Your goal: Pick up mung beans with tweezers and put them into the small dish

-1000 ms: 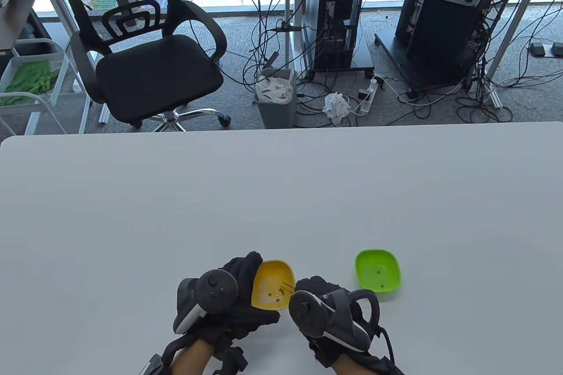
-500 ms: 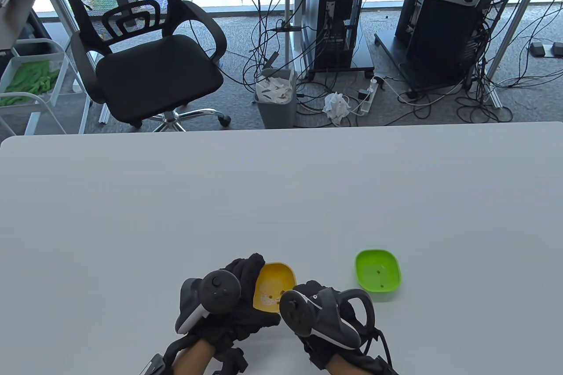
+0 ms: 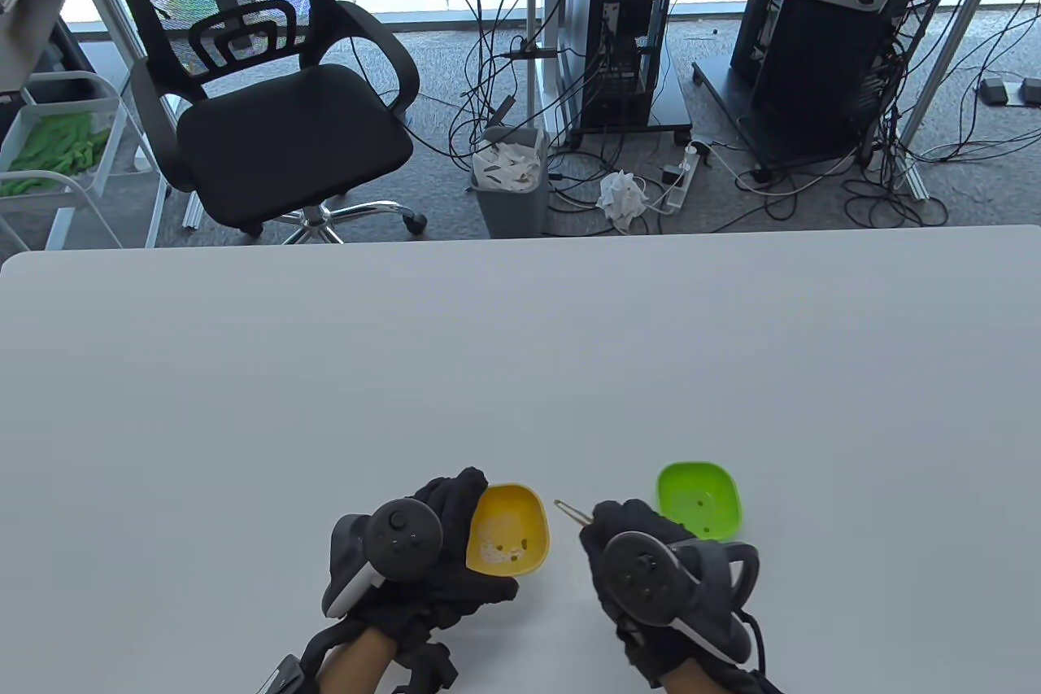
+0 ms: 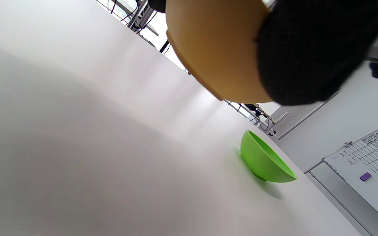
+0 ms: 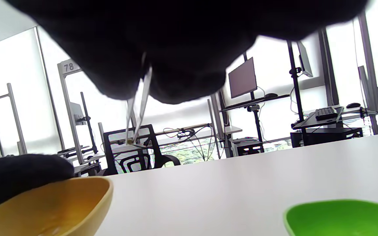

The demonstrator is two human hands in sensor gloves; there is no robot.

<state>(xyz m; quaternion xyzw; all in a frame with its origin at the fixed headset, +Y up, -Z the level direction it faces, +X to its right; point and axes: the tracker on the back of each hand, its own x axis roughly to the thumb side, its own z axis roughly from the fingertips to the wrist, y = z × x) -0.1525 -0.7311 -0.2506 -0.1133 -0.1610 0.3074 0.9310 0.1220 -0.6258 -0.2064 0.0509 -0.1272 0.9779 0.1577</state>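
Mung bean pinched at the tweezers tips, above the table between the dishes. Your right hand clenches the tweezers; green dish sits at its 1 o'clock. Your left hand grips the tilted yellow dish. Keep squeeze steady, carry toward 3 o'clock, lower inside the green rim before easing off.

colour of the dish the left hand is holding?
Yellow dish, held by the left hand; clearest in the table view.
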